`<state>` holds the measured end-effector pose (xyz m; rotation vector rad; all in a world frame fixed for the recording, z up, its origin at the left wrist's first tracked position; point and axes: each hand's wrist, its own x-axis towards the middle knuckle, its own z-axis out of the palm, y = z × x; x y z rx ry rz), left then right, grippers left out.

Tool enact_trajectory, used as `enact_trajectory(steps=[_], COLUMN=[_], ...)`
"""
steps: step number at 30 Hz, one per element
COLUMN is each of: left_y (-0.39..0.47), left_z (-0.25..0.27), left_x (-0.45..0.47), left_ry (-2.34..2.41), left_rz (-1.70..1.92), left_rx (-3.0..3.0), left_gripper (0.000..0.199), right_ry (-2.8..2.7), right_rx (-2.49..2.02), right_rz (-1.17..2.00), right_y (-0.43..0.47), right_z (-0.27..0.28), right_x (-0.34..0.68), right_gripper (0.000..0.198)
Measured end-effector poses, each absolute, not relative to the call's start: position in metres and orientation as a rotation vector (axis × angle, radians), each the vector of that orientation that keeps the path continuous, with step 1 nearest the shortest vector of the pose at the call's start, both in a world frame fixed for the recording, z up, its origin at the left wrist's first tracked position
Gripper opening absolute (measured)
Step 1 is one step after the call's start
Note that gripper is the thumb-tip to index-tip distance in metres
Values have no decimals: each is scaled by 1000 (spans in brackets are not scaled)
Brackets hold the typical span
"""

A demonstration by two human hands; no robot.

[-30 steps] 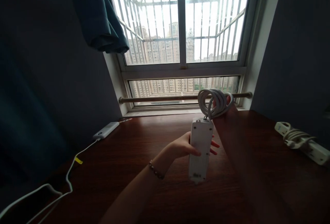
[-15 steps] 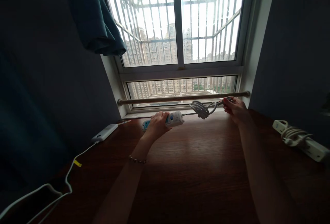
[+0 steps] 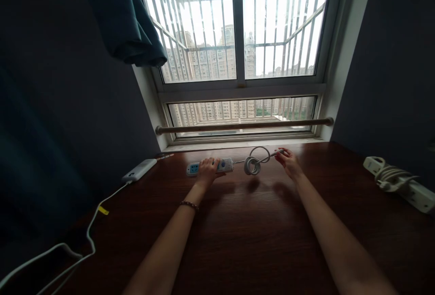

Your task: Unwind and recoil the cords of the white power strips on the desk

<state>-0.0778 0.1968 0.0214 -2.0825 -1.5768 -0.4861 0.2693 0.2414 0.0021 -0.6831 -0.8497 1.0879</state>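
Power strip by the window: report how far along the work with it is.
Done: the white power strip with blue sockets lies flat on the dark wooden desk. In hand: left hand presses it; right hand holds the end of its coiled grey cord. Left: the coil remains wound.

No text, brand, number or sign was legible. The power strip at the centre of the frame showed only blue socket faces; the yellow tag on the white cable at lower left appeared blank, too small to tell.
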Motion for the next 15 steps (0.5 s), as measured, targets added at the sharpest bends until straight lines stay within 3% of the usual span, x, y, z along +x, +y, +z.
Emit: enact_trajectory(steps=[6, 15], left_y=[202, 215], left_z=[1, -18], left_x=[-73, -71], left_ry=[-1642, -1711], left_rz=[-502, -523], left_rx=[-2055, -2077], left_gripper=[61, 50], right_ry=[-821, -880], right_rx=[-782, -1039], right_rz=[1086, 953], right_y=[249, 261], right_z=[-26, -49], right_x=[269, 271], right_gripper=[14, 15])
